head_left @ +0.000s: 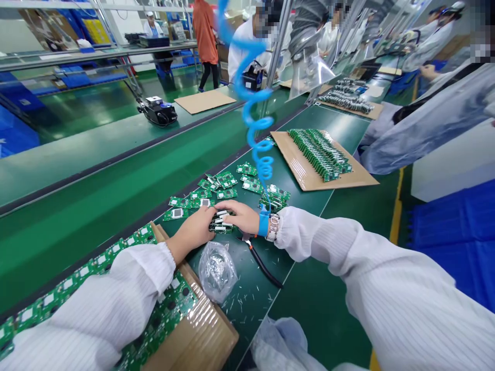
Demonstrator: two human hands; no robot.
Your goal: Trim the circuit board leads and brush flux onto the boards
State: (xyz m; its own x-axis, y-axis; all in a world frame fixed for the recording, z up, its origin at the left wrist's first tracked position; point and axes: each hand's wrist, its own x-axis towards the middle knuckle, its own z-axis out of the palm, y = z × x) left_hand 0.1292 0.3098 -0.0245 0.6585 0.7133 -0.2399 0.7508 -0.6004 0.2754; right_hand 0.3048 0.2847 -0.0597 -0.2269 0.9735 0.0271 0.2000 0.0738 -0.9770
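Observation:
My left hand and my right hand meet over a small stack of green circuit boards with white connectors, and the fingers of both rest on it. Several loose green circuit boards lie just beyond my hands on the green bench mat. Black-handled side cutters lie below my right wrist, which wears a blue strap with a coiled blue cord. A crumpled clear plastic bag sits below my hands.
A cardboard sheet carries rows of green modules at the far right of the bench. Large green boards lie on cardboard at lower left. A parallel green bench runs left, co-workers stand beyond, and blue bins sit on the right.

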